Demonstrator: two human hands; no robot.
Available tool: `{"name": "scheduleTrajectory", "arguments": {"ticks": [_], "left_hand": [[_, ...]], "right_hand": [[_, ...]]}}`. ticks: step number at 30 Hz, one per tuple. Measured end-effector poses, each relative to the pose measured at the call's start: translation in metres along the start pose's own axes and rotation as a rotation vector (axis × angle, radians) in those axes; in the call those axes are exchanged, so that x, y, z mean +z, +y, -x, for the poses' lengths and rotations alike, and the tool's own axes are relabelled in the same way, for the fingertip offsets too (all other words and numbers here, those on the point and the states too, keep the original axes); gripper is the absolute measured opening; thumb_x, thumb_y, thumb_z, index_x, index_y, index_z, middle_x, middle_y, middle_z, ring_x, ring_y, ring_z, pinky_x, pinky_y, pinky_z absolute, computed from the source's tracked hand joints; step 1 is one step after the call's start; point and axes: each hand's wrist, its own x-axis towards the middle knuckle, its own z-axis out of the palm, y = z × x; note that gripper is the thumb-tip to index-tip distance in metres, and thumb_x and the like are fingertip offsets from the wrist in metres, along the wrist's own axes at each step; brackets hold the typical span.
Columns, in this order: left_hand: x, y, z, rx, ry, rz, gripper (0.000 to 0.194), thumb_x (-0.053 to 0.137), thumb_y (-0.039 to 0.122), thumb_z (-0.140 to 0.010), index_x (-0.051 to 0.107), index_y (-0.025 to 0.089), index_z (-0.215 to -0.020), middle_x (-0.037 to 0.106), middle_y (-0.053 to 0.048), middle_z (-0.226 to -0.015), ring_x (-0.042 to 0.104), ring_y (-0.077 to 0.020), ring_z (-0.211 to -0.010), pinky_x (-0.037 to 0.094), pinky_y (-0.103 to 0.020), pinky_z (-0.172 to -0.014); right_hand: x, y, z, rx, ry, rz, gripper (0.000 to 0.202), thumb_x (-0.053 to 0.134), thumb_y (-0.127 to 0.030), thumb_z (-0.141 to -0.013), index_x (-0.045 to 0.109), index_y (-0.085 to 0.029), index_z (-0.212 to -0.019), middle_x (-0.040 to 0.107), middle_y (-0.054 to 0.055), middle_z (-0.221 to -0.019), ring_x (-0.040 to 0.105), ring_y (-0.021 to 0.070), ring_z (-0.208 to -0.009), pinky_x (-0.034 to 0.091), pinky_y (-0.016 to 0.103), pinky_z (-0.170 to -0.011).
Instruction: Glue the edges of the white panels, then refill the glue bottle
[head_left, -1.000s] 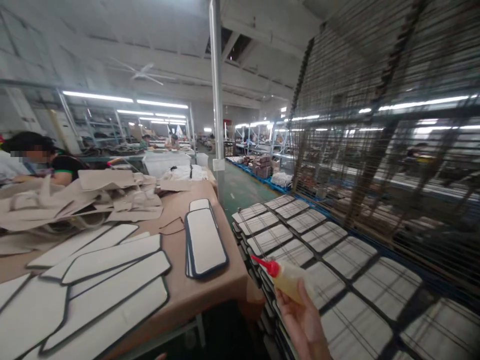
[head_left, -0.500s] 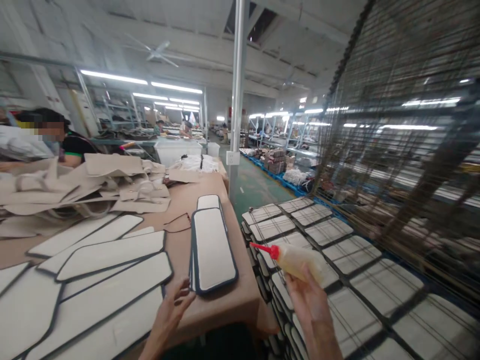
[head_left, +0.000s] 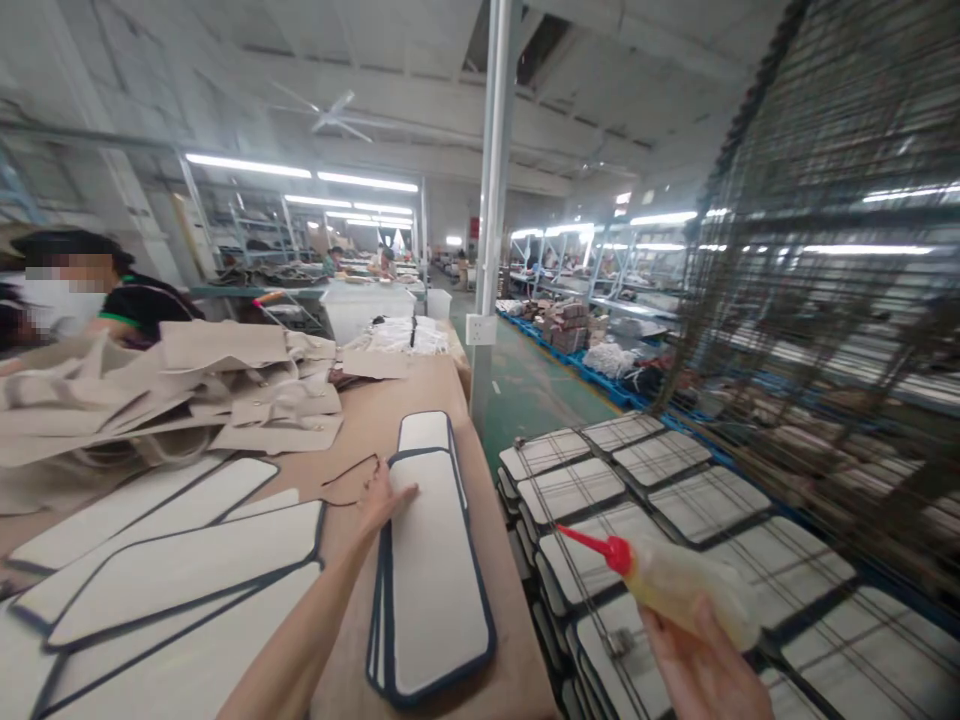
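Since half a second ago, the left hand (head_left: 384, 500) has been moving forward along the stack of dark-edged white panels (head_left: 439, 580), from beside its near end to the upper left edge of the top panel. Its thumb is now lying over the white face while the other fingers are bending by the dark edging; whether this grip is actually pinching the panel, I cannot tell. The stack is resting near the right edge of the brown-covered desk (head_left: 420, 385), a shorter part of another panel showing beyond the top one.

The right hand (head_left: 705, 655) is keeping its grip closed around a translucent squeeze bottle (head_left: 697, 580) of yellowish liquid. The bottle is lying nearly level in the hand, its red nozzle (head_left: 589, 542) pointing left, in front of the rows of panels on the wire rack (head_left: 705, 500).

A thin dark cord-like piece (head_left: 349, 472) is lying just left of the left hand's fingers. More loose white panels (head_left: 202, 550) are overlapping at left, and a heap of beige pieces (head_left: 225, 345) is sitting behind them. Beyond the heap, a co-worker's black sleeve with a green edge (head_left: 142, 305) is showing.
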Motion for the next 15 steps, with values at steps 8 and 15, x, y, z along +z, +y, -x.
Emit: {"name": "scheduleTrajectory", "arguments": {"ticks": [8,15], "left_hand": [[0.013,-0.024,-0.026,0.053,0.031,-0.063,0.076,0.063,0.048,-0.062,0.048,0.007,-0.125,0.050,-0.024,-0.127,0.042,-0.0416,-0.123,0.030,-0.053,-0.103],[0.003,-0.005,-0.007,0.090,0.058,0.455,0.074,0.057,0.048,-0.070,0.039,0.013,-0.133,0.051,-0.017,-0.128,0.051,-0.0318,-0.117,0.041,-0.045,-0.099]], "right_hand": [[0.082,0.028,-0.005,-0.089,-0.109,-0.065,0.049,0.088,-0.021,-0.048,0.066,-0.019,-0.092,0.073,0.002,-0.090,0.069,0.0181,-0.084,0.058,0.029,-0.075],[0.116,0.047,-0.006,-0.105,-0.173,-0.078,0.049,0.088,-0.021,-0.048,0.068,-0.021,-0.093,0.074,0.002,-0.088,0.070,0.0190,-0.083,0.059,0.030,-0.075]]}}
